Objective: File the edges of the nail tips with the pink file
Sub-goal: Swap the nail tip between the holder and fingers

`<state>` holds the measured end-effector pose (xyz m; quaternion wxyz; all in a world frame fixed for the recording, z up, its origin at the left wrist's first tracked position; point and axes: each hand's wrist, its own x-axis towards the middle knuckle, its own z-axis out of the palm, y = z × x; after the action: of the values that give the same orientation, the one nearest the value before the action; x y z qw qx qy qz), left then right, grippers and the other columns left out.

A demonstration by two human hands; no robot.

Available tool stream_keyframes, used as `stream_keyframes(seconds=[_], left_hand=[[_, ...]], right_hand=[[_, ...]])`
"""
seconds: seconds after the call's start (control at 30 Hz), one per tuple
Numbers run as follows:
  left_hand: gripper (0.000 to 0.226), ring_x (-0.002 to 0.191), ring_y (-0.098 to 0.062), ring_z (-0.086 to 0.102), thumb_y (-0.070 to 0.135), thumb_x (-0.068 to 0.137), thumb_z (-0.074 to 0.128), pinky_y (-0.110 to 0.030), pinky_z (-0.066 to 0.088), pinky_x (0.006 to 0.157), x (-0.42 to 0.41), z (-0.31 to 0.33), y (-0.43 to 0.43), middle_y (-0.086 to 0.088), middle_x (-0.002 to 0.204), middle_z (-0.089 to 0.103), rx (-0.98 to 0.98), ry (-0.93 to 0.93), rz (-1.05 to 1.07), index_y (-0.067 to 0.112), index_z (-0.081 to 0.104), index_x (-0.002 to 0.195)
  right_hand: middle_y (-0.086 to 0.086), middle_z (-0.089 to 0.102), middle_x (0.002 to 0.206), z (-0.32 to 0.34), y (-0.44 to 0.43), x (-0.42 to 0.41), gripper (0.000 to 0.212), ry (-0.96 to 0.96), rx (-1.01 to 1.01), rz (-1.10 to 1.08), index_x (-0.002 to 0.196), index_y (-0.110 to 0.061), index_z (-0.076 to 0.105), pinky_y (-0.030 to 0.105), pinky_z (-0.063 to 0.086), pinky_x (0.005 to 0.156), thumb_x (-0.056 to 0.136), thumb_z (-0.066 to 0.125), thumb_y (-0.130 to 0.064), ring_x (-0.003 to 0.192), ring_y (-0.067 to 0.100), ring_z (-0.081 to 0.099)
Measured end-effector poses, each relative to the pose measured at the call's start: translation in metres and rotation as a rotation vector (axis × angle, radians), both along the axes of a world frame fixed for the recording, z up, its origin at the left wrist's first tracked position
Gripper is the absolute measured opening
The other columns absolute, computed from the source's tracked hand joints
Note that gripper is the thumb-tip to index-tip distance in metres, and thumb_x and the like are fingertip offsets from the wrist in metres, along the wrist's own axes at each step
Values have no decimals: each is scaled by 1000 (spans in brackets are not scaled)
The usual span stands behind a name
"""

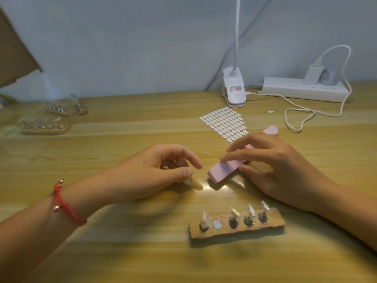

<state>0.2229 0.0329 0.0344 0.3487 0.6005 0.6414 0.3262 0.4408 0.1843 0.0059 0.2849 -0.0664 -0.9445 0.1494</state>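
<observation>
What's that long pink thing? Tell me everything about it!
It is the pink file, a long, thick block with flat sides and a squared near end, matte like foam. The right hand grips its middle, fingers over the top, thumb underneath. Its near end points at the left hand without touching it. Whether it rests on the table is unclear.

Bare desk (126,127) runs across the middle, between cardboard holders (46,128) at far left and the sticker sheet (223,123). Front right, a cardboard strip (234,231) of upright nail tips (252,210) stands near the right hand (281,168). Back right is crowded: clip lamp (233,92), power strip (304,88), looped cable (286,119). A narrow gap separates the nail tip (187,181) pinched by the left hand (159,172) from the pink file (224,168) gripped by the right.
</observation>
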Motion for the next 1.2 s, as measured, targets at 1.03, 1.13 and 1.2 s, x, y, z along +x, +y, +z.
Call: stream_keyframes(seconds=[1.03,1.13,1.2], left_hand=[[11,67,-4,64,29,72,79,-11,48,63,7,1,-3,1,78,73,71,-242,137,29,74,82],[19,69,-6,65,33,66,81,-12,49,62,7,2,-3,-2,81,74,60,-278,147,28,75,83],[20,68,-4,65,34,64,79,-11,49,61,7,2,-3,-2,80,75,56,-293,160,28,76,83]], right_hand=[[2,66,107,2,-1,0,34,-27,-11,-11,108,-20,75,42,49,86,80,74,1,102,22,61],[2,66,107,2,-2,0,34,-21,-11,-7,108,-19,75,43,50,85,80,74,2,101,23,62],[2,66,107,1,-1,0,34,-19,-10,-5,108,-19,75,43,50,85,80,74,2,101,24,62]])
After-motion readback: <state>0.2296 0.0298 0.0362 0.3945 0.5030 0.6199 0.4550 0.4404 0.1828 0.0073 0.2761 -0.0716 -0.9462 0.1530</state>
